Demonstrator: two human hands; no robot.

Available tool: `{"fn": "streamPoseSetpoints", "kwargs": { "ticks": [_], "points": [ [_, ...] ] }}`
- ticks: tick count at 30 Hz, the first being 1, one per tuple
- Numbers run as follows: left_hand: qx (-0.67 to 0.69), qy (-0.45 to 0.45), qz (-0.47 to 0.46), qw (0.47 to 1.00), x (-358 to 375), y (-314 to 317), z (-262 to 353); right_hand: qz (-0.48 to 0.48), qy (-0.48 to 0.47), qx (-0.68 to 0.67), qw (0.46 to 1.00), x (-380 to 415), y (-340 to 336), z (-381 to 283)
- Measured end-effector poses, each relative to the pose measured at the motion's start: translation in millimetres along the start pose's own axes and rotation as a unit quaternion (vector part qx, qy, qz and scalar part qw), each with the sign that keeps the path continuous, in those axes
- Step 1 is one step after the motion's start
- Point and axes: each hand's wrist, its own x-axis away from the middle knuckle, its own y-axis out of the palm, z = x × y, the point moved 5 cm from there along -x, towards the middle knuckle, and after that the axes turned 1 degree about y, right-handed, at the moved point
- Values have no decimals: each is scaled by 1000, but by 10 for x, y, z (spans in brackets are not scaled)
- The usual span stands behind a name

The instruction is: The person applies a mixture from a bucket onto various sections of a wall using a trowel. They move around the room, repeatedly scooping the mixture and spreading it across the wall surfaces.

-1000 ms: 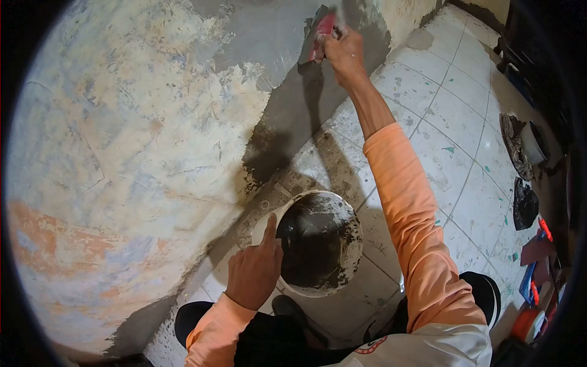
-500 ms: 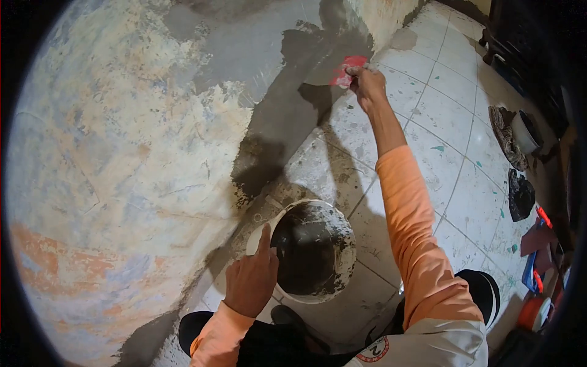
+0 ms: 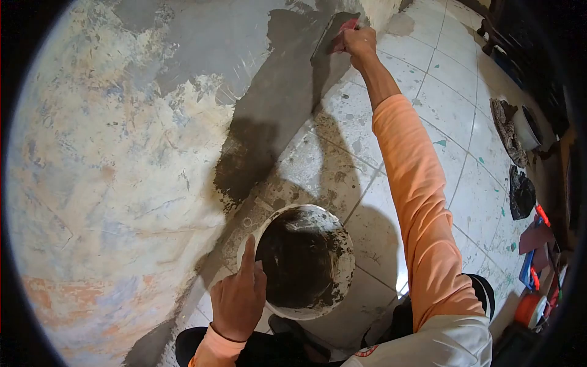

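Observation:
My right hand point(image 3: 359, 44) is closed around the red handle of a wide putty knife point(image 3: 346, 27). Its blade lies against wet grey plaster point(image 3: 278, 85) on the lower wall, at the top of the view. Close to my body, my left hand point(image 3: 238, 300) is at the left rim of a round whitish bucket point(image 3: 348, 260). Its index finger points forward along the rim, while the thumb is on the inner side. Dark grey wet mix point(image 3: 293, 263) coats the inside of the bucket, which stands on the floor.
Old patchy paint covers the wall point(image 3: 116, 171) on the left. White floor tiles point(image 3: 428, 128), spotted with mortar, run along it. At the right lie a bowl point(image 3: 527, 128), a black bag point(image 3: 521, 192) and a red-and-white roll point(image 3: 531, 311).
My right hand has moved the putty knife up and slightly left along the plaster, turning its blade. The bucket and my left hand appear slightly lower and further left in view.

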Motion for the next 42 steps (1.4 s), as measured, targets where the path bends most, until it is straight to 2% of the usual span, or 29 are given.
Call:
{"fn": "streamPoseSetpoints", "kwargs": {
  "ticks": [1,5,7,9,11,14,15,17,18,20,21,23,25,27,28,31,32,34,39,41,42],
  "points": [
    [10,1,5,1000,-1,-5,-14,25,-15,38,999,21,20,-16],
    [9,-25,-17,1000,23,-2,-99,3,-55,10,998,-271,365,211],
    [20,-24,-13,999,22,-12,-132,6,-78,26,997,-57,547,33],
    [32,-17,-10,999,-14,-6,-132,1,-203,106,973,114,679,-45],
    [59,-34,-16,998,-72,4,-150,72,-356,216,906,759,778,-320],
    [48,-3,-4,999,-144,19,-120,24,-370,149,917,1311,472,-299],
    [47,-2,-3,999,-158,-6,-92,26,-371,148,916,1251,373,-247],
    [46,-19,-31,998,-175,-31,-37,38,-285,118,951,974,44,72],
    [45,-20,-31,998,-186,-20,-39,38,-284,117,951,823,-61,143],
    [46,-12,-19,999,-186,-2,-46,72,-214,90,970,395,-245,323],
    [44,-12,-21,999,-184,19,-58,74,-211,90,971,188,-255,401],
    [49,28,27,998,-185,0,-52,154,-260,146,942,-90,-301,467],
    [55,27,29,998,-189,-2,-50,125,-255,110,952,-158,-223,421],
    [62,27,34,997,-191,-12,-58,86,-277,144,946,-238,-58,340],
    [55,23,30,998,-180,-13,-67,20,-256,95,962,-285,27,357],
    [57,16,25,998,-150,-37,-54,41,-236,137,961,-287,111,337],
    [64,13,26,998,-145,-42,-48,40,-237,139,961,-237,145,343],
    [68,20,30,997,-127,-25,-71,31,-331,112,936,-73,206,336],
    [66,35,33,997,-166,-32,-5,39,-311,128,941,920,495,228],
    [55,3,-25,998,-203,-12,73,20,-361,66,930,1450,549,97],
    [53,6,-25,998,-229,-3,99,23,-361,66,930,1634,520,103]
  ]
}}
